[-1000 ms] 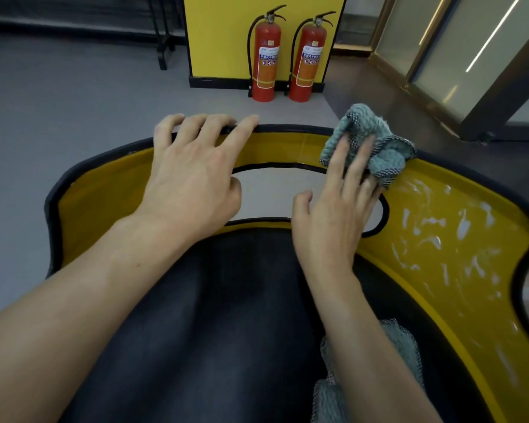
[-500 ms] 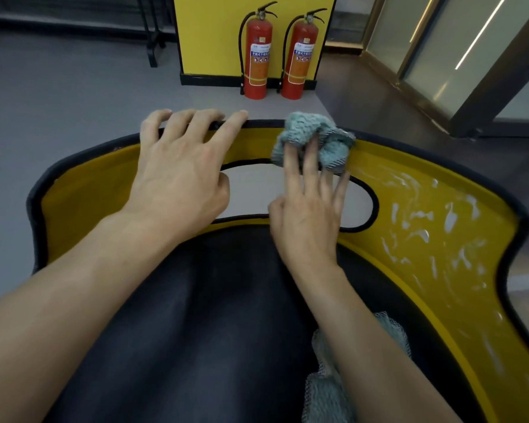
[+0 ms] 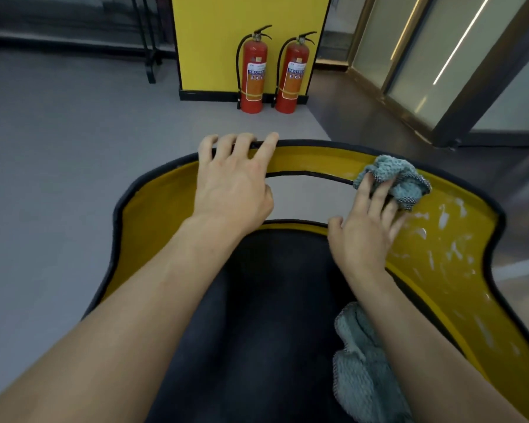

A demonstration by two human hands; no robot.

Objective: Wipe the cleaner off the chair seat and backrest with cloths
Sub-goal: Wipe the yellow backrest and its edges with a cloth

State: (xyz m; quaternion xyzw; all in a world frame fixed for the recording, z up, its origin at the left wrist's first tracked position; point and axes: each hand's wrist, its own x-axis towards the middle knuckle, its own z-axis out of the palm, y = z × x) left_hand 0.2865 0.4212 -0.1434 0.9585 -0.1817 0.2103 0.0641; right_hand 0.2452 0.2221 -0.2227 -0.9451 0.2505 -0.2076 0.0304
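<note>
The chair has a dark grey seat [image 3: 266, 315] and a curved yellow backrest [image 3: 458, 270] with a black rim and a cut-out slot. White streaks of cleaner [image 3: 443, 218] cover the backrest's right side. My left hand [image 3: 232, 187] rests on the top of the backrest, fingers hooked over the rim. My right hand [image 3: 364, 233] presses a crumpled blue-green cloth [image 3: 394, 178] against the backrest, at the right end of the slot. A second blue-green cloth [image 3: 361, 361] lies on the seat under my right forearm, partly hidden.
Two red fire extinguishers [image 3: 254, 71] stand against a yellow panel [image 3: 248, 19] beyond the chair. Grey floor [image 3: 58, 178] lies to the left. Glass doors with dark frames [image 3: 471, 71] stand at the right. A black metal stand [image 3: 148, 41] is at the back left.
My right hand has swept the cloth to the right along the upper backrest, from the middle of the slot to its right end. My left hand keeps its hold on the rim.
</note>
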